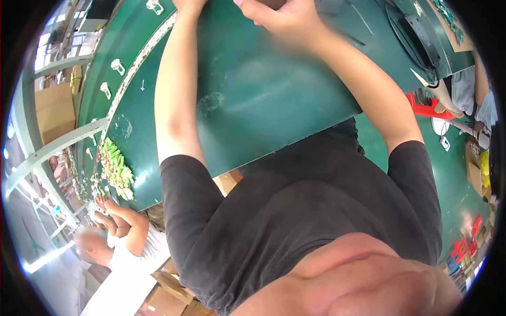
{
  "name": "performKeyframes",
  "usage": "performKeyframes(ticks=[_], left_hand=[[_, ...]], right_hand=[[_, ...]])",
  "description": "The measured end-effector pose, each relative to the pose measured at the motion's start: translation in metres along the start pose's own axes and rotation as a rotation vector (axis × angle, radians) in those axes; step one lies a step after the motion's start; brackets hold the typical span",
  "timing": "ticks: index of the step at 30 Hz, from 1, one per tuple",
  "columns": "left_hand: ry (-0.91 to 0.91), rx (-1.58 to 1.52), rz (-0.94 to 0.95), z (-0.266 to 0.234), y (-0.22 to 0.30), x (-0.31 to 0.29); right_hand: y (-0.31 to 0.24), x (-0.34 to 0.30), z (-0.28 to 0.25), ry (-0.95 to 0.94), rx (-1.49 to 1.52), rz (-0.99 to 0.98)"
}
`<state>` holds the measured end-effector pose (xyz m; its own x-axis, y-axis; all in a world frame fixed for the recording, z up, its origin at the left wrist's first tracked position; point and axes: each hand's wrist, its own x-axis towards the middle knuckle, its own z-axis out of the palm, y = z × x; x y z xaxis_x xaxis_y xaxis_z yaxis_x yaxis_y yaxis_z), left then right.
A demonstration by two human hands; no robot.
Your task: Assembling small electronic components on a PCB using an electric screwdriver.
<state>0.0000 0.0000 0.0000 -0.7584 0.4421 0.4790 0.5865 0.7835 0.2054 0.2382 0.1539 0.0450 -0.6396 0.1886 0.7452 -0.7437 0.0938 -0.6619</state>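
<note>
Both hands reached across a green tabletop [274, 89] to the top edge. The right hand [282, 18] curled over something hidden; the left hand [188, 5] was cut off, its grip unclear. A green-and-white parts pile [117, 169] lay far left beside a co-worker's hands [108, 210].

Both hands rest on the table [274, 95], the left hand [188, 5] beside the right hand [279, 18]. A pile of small parts [117, 169] lies well left of them, apparently at the table's edge.

Bright daylight from the left; dull glare on the green table [274, 100]; heavy fisheye bending, black rim, hands motion-blurred.
</note>
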Motion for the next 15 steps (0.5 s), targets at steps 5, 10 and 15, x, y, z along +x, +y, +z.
performKeyframes(ticks=[5,10,15], left_hand=[[0.171,-0.151,0.252,-0.049,0.022,-0.050],[-0.036,-0.217,0.311,-0.102,0.077,-0.122],[-0.170,-0.452,0.407,-0.099,0.092,-0.172]], right_hand=[[-0.004,0.004,0.016,0.077,0.025,-0.047],[-0.014,0.001,0.010,0.045,-0.038,0.124],[-0.054,0.045,-0.023,0.109,0.211,0.000]])
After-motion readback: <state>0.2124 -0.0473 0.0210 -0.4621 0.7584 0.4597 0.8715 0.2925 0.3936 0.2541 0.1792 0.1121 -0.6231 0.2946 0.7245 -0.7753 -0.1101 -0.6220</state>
